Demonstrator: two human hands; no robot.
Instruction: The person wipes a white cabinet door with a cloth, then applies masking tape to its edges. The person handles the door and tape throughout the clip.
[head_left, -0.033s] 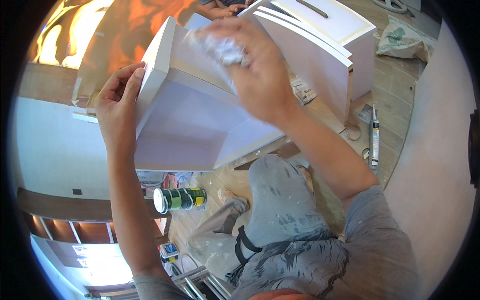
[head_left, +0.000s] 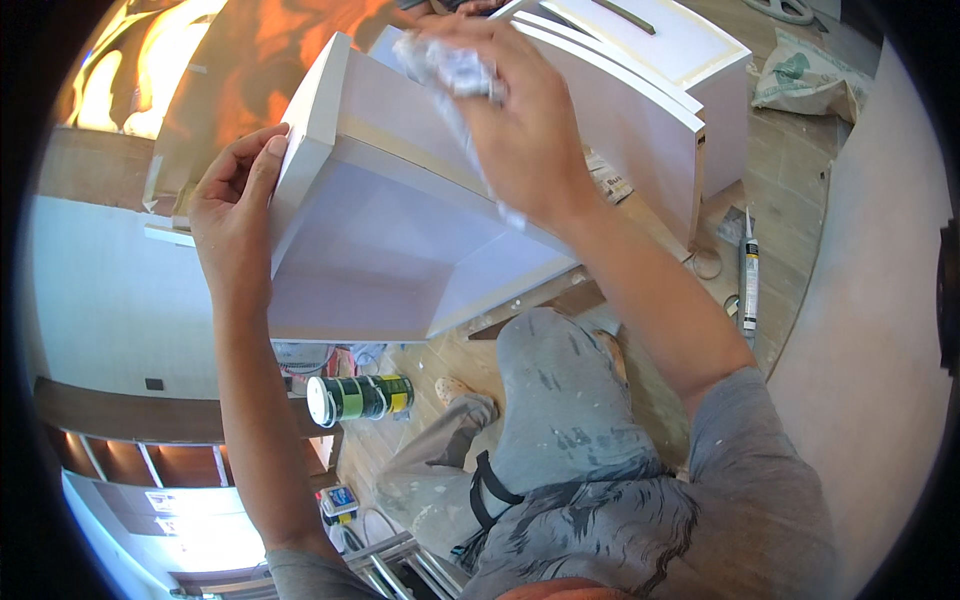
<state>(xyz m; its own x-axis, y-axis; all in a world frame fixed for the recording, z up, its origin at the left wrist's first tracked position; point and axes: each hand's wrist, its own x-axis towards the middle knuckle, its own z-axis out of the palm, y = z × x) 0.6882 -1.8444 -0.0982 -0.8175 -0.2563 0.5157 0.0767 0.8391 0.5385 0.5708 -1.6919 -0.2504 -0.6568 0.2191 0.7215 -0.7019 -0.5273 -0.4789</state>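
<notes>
White drawer box point(head_left: 400, 230), open-topped and tipped on its side, sits in front of the person above the knees, with its bottom panel and inner walls facing the camera. Its panels look smooth, pale and free of marks on the parts that show, and a thin lighter strip runs along the joint where the far wall meets the bottom. The right hand point(head_left: 520, 130) presses a crumpled white cloth point(head_left: 450, 65) against the upper far wall, fingers closed around the wad, with a loose tail of it trailing down over the panel. The left hand point(head_left: 235, 215) steadies the near left edge of the box, thumb and fingers clamped on the wall's rim. Judging by this, the wiping looks to be under way at the top of the box; whether the lower panels have been done cannot be told.

Behind the box stand more white cabinet parts point(head_left: 640, 90). On the wooden floor point(head_left: 790, 210) lie a caulk tube point(head_left: 748, 275) to the right, a white sack point(head_left: 810, 75) beyond it, and a green-and-yellow can point(head_left: 360, 398) lies on its side below the box.
</notes>
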